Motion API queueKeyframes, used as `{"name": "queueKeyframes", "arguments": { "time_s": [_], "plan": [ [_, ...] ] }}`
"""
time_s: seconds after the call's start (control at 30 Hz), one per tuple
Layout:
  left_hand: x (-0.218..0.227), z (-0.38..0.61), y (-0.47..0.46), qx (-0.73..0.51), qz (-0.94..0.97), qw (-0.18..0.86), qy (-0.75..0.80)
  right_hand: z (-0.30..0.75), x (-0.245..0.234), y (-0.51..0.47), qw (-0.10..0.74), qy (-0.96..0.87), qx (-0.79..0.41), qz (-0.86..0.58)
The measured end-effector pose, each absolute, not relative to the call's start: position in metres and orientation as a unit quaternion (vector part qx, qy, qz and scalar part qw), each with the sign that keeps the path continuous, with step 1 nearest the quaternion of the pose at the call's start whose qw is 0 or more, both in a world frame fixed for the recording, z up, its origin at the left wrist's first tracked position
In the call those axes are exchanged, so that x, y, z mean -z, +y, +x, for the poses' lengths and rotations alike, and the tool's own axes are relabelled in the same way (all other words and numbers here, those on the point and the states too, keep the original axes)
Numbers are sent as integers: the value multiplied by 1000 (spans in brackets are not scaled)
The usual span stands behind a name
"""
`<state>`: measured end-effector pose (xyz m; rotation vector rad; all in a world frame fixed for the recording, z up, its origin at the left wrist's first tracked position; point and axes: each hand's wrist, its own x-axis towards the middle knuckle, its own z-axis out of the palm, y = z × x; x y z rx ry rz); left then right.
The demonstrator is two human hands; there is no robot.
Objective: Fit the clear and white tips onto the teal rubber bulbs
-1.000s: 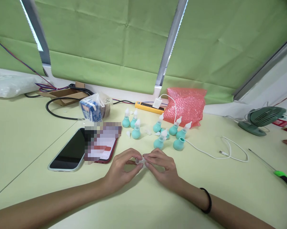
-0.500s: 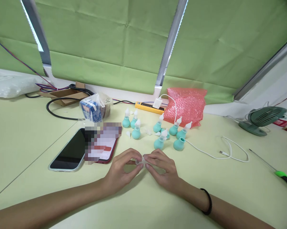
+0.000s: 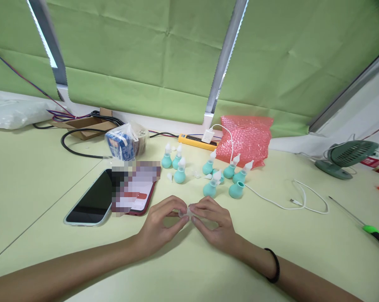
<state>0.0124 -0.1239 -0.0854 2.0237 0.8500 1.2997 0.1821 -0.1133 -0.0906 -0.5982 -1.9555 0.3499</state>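
Close together above the table, my left hand [image 3: 161, 221] and my right hand [image 3: 217, 221] pinch small clear plastic nozzle parts [image 3: 189, 213] between thumbs and fingertips. Fingers cover much of these parts, so I cannot tell whether they are joined. Beyond my hands stand several teal bulb nasal aspirators [image 3: 179, 175] with clear pointed tips. A teal bulb [image 3: 236, 191] without a tip has its opening facing up, just past my right hand. Loose clear parts [image 3: 195, 172] and a white tip [image 3: 170, 178] lie among the aspirators.
Two phones [image 3: 90, 201] lie left of my hands. Behind are a bagged blue pack [image 3: 121, 144], a yellow power strip [image 3: 197, 142] and pink bubble wrap [image 3: 246, 140]. At right are a white cable [image 3: 277, 204], a screwdriver [image 3: 373, 235] and a green fan [image 3: 349, 153].
Both hands stay in nearly the same place and keep their pinch. An orange object at the right edge shows more fully now.
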Motion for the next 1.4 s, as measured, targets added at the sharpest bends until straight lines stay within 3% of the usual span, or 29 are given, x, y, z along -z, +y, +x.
{"name": "queueKeyframes", "arguments": {
  "time_s": [0.6, 0.7, 0.87, 0.97, 1.17, 1.4],
  "plan": [
    [88, 13, -123, -498, 766, 265, 307, 181, 90, -114, 518, -806, -171, -231],
    [88, 13, -123, -505, 771, 250, 296, 182, 88, -115, 507, -791, -236, -249],
    [86, 12, -126, -501, 804, 211, 242, 183, 83, -116, 462, -657, -499, -327],
    [87, 10, -128, -490, 824, 196, 204, 183, 82, -113, 409, -621, -581, -330],
    [85, 10, -128, -474, 851, 171, 149, 182, 84, -111, 358, -603, -636, -322],
    [90, 11, -128, -479, 851, 156, 146, 184, 83, -112, 344, -625, -619, -327]
  ]
}}
